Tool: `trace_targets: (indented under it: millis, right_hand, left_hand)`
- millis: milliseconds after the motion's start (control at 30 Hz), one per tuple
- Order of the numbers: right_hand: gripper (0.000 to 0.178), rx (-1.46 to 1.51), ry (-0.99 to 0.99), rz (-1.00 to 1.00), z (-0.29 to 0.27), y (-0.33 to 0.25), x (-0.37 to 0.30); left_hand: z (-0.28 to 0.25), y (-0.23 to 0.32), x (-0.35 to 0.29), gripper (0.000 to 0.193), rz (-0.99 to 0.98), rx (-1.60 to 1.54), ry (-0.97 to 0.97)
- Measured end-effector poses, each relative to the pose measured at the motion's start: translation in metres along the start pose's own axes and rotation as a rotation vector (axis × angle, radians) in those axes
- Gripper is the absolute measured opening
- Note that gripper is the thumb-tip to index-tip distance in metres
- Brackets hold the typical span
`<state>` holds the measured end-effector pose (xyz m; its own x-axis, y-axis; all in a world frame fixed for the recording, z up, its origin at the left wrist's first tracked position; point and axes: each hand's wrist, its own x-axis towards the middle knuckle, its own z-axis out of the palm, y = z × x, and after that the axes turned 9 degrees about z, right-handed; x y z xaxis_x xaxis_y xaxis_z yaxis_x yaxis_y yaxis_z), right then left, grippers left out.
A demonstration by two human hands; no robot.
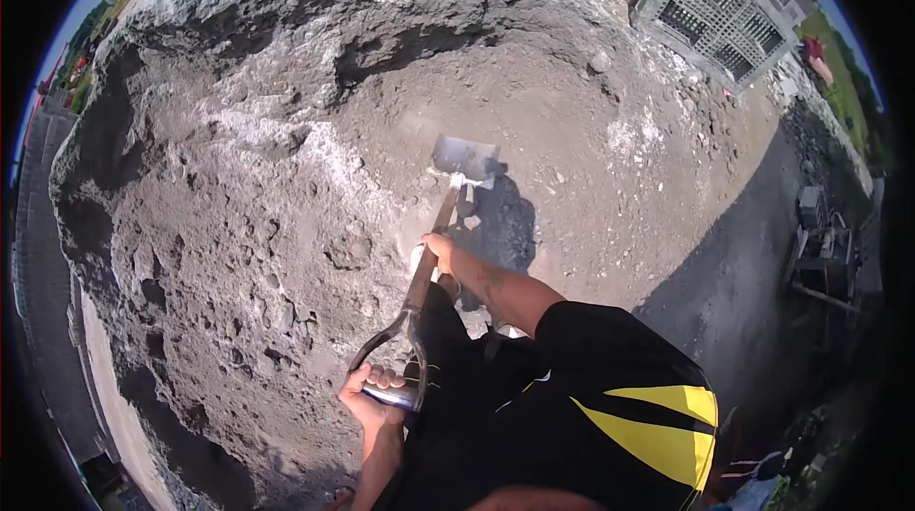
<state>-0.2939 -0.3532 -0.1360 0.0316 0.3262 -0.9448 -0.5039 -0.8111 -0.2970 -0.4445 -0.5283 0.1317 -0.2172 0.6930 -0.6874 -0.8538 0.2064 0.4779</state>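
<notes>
Steel shovel [465,160] — left hand [374,395] on grip, right hand [439,247] mid-shaft.

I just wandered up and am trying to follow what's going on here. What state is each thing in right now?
Metal-bladed shovel with a wooden shaft and D-grip: held in both hands, blade at the pile's surface, grey mix on it.
Left hand: closed around the D-grip.
Right hand: closed around the shaft partway down.
Big grey pile of sand and cement mix: loose, lumpy, partly dug, pale patches showing.
Metal-barred gate: shut.
</notes>
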Motion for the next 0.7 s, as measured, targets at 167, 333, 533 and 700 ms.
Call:
trace_targets:
  millis: [167, 333, 533, 700]
  right_hand:
    - [0.024, -0.103, -0.185, -0.223, 0.021, -0.071, -0.006]
    - [0.036, -1.081, 0.165, -1.418, 0.02, -0.146, -0.065]
    - [0.035, -1.124, 0.12, -0.991, 0.05, -0.255, -0.143]
    - [0.04, -1.205, 0.135, -0.972, 0.052, -0.316, -0.078]
  left_hand:
    - [0.084, -0.094, 0.222, 0.017, -0.092, -0.064, 0.003]
    - [0.184, -0.106, 0.287, 0.017, 0.043, -0.095, -0.19]
    - [0.283, -0.094, 0.288, 0.013, 0.018, 0.073, -0.109]
    - [0.328, -0.117, 0.33, 0.009, 0.015, -0.016, -0.076]
